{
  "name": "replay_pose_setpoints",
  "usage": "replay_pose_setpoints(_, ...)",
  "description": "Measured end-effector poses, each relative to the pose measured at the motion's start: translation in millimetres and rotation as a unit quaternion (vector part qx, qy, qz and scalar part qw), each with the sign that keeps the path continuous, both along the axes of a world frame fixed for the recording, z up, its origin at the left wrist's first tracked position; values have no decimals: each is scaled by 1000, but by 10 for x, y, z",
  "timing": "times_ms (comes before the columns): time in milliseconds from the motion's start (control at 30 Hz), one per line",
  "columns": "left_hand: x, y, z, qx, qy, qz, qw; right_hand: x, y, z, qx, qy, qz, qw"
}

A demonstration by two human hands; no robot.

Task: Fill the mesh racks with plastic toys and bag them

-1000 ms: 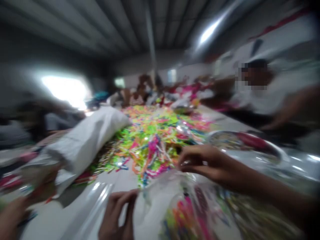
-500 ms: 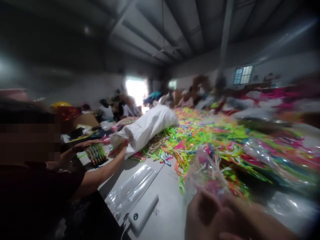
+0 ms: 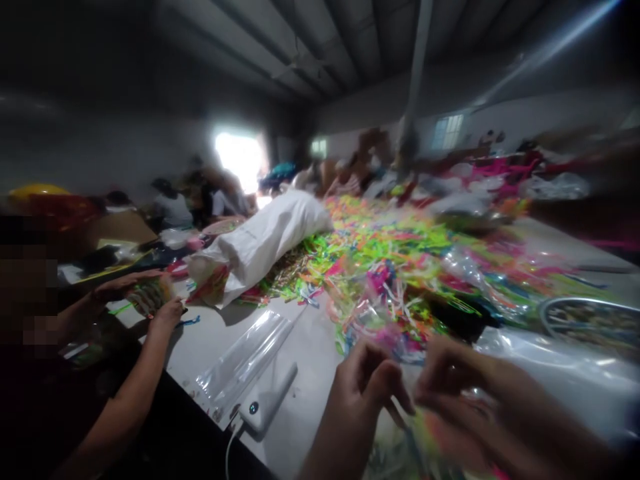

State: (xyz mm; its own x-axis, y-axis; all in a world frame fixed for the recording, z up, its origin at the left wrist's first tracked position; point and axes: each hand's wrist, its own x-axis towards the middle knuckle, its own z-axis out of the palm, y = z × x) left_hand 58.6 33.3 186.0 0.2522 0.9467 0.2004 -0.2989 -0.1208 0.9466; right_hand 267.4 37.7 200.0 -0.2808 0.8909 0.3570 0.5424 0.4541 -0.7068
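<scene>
Two hands work close together over a clear bag point(image 3: 400, 450) at the bottom of the view, bright colours blurred within it. The left hand point(image 3: 364, 383) and right hand point(image 3: 463, 387) both have fingers bent inward, thumbs near the fingertips, almost closed; blur hides whether either pinches the film. Such a close, facing hold would suit thin plastic, which probably sags without support at its edge.

Just beyond, a heap of bright strips point(image 3: 400, 257) spreads over the bench point(image 3: 315, 363), seemingly placed so loose pieces lie within reach. More clear plastic point(image 3: 565, 367) lies to the right, near a round basin point(image 3: 575, 301). On the left, flat clear sleeves point(image 3: 245, 360) lie beside a white device point(image 3: 270, 400), apart from the heap, perhaps so they stay flat. Behind them slumps a white sack point(image 3: 270, 233), near a co-worker's hand point(image 3: 167, 313) at a small bundle point(image 3: 146, 298).
</scene>
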Motion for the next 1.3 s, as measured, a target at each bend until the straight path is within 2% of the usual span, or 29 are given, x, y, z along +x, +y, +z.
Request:
replay_pose_setpoints(67,46,-27,56,10,16,39,999,-265,-176,35,-36,-12,62,997)
replay_pose_setpoints(133,15,-68,72,26,15,71,997,-300,-222,64,-58,16,70,996)
replay_pose_setpoints(200,-79,-107,40,39,0,94,995,-114,-122,59,-58,79,26,995)
replay_pose_setpoints(267,-184,-135,-23,44,8,123,991,155,62,25,-28,119,-53,991)
replay_pose_setpoints(333,-249,-154,-95,54,48,141,987,338,228,-13,40,63,-121,990)
replay_pose_setpoints(367,-258,-162,-127,64,75,141,985,361,279,-26,85,8,-126,988)
replay_pose_setpoints(433,-236,-174,-179,111,134,139,975,256,307,-27,168,-101,-72,978)
replay_pose_setpoints(500,-189,-182,-209,177,191,140,955,7,278,7,216,-174,5,961)
replay_pose_setpoints(567,-155,-182,-226,232,242,130,933,-271,274,67,230,-211,41,949)
replay_pose_setpoints(633,-161,-172,-247,273,260,90,922,-465,357,137,234,-226,64,943)
replay_pose_setpoints(700,-217,-150,-289,314,241,68,916,-517,528,198,206,-211,63,953)
replay_pose_setpoints(733,-263,-136,-319,331,224,78,913,-491,634,219,184,-181,45,965)
replay_pose_setpoints(800,-380,-102,-388,360,215,143,896,-375,845,231,148,-102,-25,983)
replay_pose_setpoints(833,-443,-84,-422,365,236,182,882,-306,934,219,150,-78,-66,983)
replay_pose_setpoints(900,-555,-53,-473,364,300,239,849,-205,1050,157,204,-110,-112,966)
replay_pose_setpoints(933,-594,-43,-487,358,331,255,835,-188,1072,111,249,-164,-100,949)
replay_pose_setpoints(1000,-620,-41,-490,335,362,272,826,-230,1056,4,330,-279,-14,902)
replay_pose_setpoints(1067,-580,-58,-470,309,358,287,833,-349,995,-96,342,-347,89,869)
replay_pose_setpoints(1100,-544,-67,-461,296,355,296,836,-419,964,-133,316,-359,116,870)
replay_pose_setpoints(1167,-469,-67,-468,281,351,330,830,-532,929,-175,245,-352,120,895)
replay_pose_setpoints(1233,-438,-25,-525,282,342,384,810,-573,946,-179,200,-328,103,918)
replay_pose_setpoints(1300,-478,50,-628,289,316,443,788,-530,1010,-168,195,-310,92,926)
